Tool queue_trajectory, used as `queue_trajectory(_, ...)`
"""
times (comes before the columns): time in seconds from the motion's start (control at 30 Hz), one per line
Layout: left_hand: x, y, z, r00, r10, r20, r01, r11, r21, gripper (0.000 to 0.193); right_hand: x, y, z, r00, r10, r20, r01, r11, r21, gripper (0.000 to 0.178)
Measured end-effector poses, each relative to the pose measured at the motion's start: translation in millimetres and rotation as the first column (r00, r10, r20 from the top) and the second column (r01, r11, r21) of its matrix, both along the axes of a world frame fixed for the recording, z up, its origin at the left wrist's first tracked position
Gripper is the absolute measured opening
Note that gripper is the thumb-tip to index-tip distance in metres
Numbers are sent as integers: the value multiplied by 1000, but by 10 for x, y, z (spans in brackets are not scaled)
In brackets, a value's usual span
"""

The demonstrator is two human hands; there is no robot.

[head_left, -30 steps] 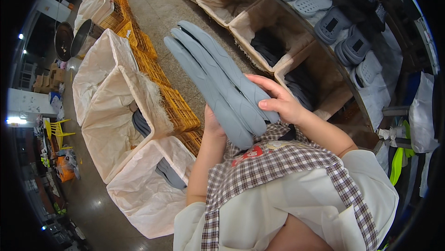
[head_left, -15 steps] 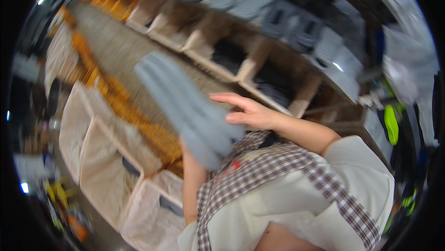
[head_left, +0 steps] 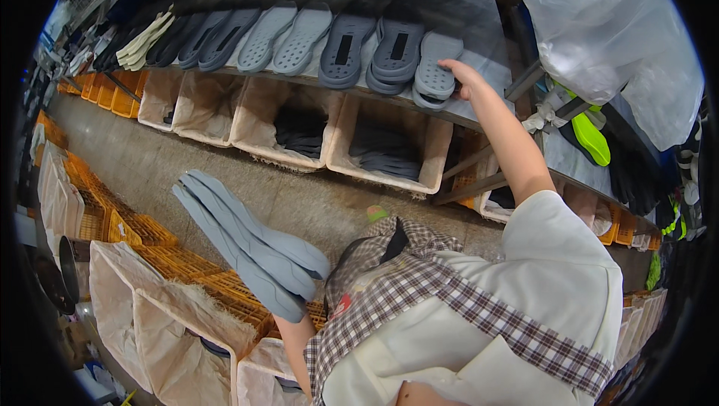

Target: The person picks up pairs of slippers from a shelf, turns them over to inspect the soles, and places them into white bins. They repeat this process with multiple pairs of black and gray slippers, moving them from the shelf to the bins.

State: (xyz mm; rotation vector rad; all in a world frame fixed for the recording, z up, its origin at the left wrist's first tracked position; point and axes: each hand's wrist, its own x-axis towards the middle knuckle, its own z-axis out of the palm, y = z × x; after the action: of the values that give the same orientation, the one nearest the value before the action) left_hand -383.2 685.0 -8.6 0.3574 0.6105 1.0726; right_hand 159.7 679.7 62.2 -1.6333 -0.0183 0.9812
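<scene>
My left hand (head_left: 292, 329) has hold of the stacked grey soles (head_left: 243, 245), its fingers hidden behind them. They're left of centre in the frame, long axis slanting, far ends toward the upper left, near ends lower right. A second ago both hands held them at centre; now my right hand (head_left: 467, 81) is at the upper right, fingers half open, touching a light grey shoe (head_left: 434, 67); I can't tell if they grip.

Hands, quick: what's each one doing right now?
Left hand: holding stacked grey soles, fingers hidden.
Right hand: touching the light grey perforated sole; can't tell whether it's gripping.
</scene>
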Motion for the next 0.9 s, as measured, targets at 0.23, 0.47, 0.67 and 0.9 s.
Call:
queue_trajectory(0.23, 29, -104, -1, 1000, 5, -8, -6, 1000, -24, 51, 457, 26, -181, 971, 22, -240, -30, 999, -29, 22)
queue_trajectory(0.47, 122, -87, 120, 999, 10, 51, -7, 999, -51, 53, -222, -625, 491, 991, 82, -110, -46, 953, 298, 30)
queue_trajectory(0.67, 438, 61, 449, 943, -51, 329, 72, 996, -53, 59, -1650, -322, 815, 802, 542, 252, -594, 767, 242, 57)
queue_trajectory(0.9, 348, 31, 367, 999, -9, -41, 15, 988, 153, 54, -3435, 332, 330, -78, 668, 740, -943, 192, -273, 77)
